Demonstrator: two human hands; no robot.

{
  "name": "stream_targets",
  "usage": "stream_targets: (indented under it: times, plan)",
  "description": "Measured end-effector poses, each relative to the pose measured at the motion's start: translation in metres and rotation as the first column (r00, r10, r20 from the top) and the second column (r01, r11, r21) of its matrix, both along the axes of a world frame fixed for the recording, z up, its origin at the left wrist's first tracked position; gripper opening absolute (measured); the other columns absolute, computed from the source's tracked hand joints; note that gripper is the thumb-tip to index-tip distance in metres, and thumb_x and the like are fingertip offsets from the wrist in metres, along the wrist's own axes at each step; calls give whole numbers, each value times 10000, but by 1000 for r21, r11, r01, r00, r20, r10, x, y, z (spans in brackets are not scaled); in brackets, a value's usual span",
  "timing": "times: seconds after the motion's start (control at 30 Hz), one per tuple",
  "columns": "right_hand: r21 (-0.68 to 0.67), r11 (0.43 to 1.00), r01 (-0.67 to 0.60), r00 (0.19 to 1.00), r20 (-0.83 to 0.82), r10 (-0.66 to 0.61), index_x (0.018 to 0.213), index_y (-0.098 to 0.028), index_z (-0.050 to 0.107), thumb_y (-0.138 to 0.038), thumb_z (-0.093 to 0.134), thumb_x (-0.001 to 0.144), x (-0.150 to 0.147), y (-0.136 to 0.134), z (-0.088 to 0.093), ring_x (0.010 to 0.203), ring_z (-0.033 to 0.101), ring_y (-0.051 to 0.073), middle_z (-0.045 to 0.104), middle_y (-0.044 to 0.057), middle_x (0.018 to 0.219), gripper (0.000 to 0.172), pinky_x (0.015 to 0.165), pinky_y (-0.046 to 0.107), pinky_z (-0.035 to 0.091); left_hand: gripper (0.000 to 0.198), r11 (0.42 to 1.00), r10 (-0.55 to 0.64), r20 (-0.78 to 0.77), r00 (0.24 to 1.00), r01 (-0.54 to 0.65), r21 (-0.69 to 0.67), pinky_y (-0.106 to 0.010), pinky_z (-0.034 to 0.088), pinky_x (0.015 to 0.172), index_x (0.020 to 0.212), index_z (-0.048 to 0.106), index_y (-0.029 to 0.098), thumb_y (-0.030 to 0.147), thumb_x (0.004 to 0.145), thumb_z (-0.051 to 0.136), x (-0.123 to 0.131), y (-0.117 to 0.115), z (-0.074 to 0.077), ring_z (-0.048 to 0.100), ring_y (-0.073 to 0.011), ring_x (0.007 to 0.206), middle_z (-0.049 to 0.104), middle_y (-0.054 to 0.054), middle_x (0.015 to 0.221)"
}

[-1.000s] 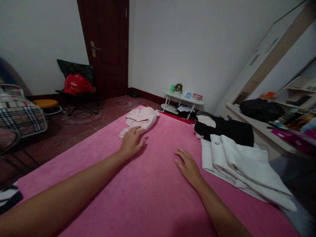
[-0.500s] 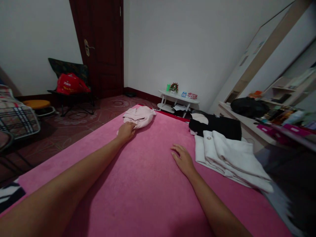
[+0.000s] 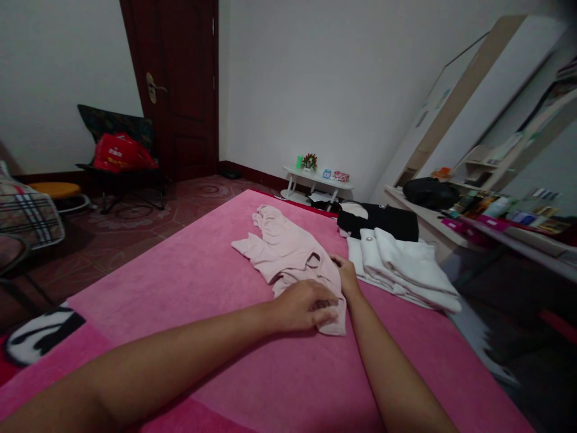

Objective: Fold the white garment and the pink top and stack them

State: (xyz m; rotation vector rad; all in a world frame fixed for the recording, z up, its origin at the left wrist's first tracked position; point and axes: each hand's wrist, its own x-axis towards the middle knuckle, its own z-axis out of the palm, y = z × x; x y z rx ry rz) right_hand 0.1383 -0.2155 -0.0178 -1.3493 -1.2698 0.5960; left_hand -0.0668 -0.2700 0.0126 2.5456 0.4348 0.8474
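Okay, white cloth [image 3: 406, 264] and black garment [image 3: 394, 224] lie folded on the right, seemingly done; pale pink garment [image 3: 293, 243] is spread rumpled across the pink cover [image 3: 193, 282], so I'd call it unfinished. My left hand [image 3: 304, 307] is half-curled over its near end, my right hand [image 3: 347, 278] at its right edge, fingers partly hidden; can't tell whether either grips.

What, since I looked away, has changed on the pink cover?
The pale pink garment moved nearer the person and rightward, spreading out more. The left hand came back with it; the right hand is now at its edge; grip is unclear. The white folded cloth and black clothing stayed put.
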Motion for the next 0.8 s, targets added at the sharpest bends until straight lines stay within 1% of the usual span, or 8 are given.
stream_targets:
  times: [0.07,0.1,0.27,0.4,0.53,0.63,0.7,0.8]
  plan:
    - [19,997,80,993,-93,-78,862,-169,700,-462,620,689,2,-6,1,864,664,231,732,74,890,350,797,369,519,253,996,-89,43,995,89,13,-283,488,805,1096,650,228,280,895,504,-10,5,3,637,-172,910,704,-49,1012]
    - [24,994,111,985,-138,-107,875,-171,688,-503,598,706,3,-9,2,873,671,224,729,83,908,383,777,352,527,259,997,-64,56,996,62,43,-296,484,809,1089,653,213,256,902,479,-17,13,4,632,-178,917,700,-62,1007]
    - [8,987,163,957,-246,-156,879,-176,658,-549,629,678,-1,-22,15,838,690,205,721,102,939,424,649,279,541,314,921,334,16,942,-330,206,-353,470,839,1083,665,202,150,813,514,-71,82,-1,591,-231,975,658,-96,1034]
    - [-18,987,157,970,-186,-158,837,-171,673,-472,690,637,-6,-24,35,779,675,185,718,76,864,362,599,246,522,429,863,504,-43,863,-501,60,-379,435,944,1116,661,159,118,696,585,-109,136,-20,565,-263,1056,636,-120,1143]
    - [-142,986,90,994,-54,-99,829,-158,693,-360,791,531,-10,-28,46,623,643,183,702,55,732,374,514,258,496,441,894,441,-96,892,-446,-43,-349,459,929,1100,672,167,138,668,587,-129,158,-27,605,-240,1021,679,-69,1107]
    - [-281,957,-72,985,130,112,917,-160,690,-243,827,460,-11,-33,46,664,649,197,722,50,796,484,572,286,512,540,942,264,-161,951,-291,-170,-339,427,988,1215,612,184,183,676,597,-143,159,-18,562,-232,1141,615,-56,1256]
    - [-342,932,-117,952,228,203,891,-149,693,-203,802,472,-13,-34,46,694,648,208,725,44,797,436,614,304,514,643,950,140,-220,965,-194,-246,-354,364,1053,1304,540,195,214,668,634,-153,158,-11,476,-241,1257,491,-73,1401]
    - [-191,980,49,953,304,11,876,-139,697,-219,735,548,-15,-33,52,699,638,214,718,53,781,340,638,316,506,715,953,78,-290,954,-156,-258,-367,321,1085,1355,486,242,257,668,684,-161,158,-9,375,-253,1342,340,-73,1504]
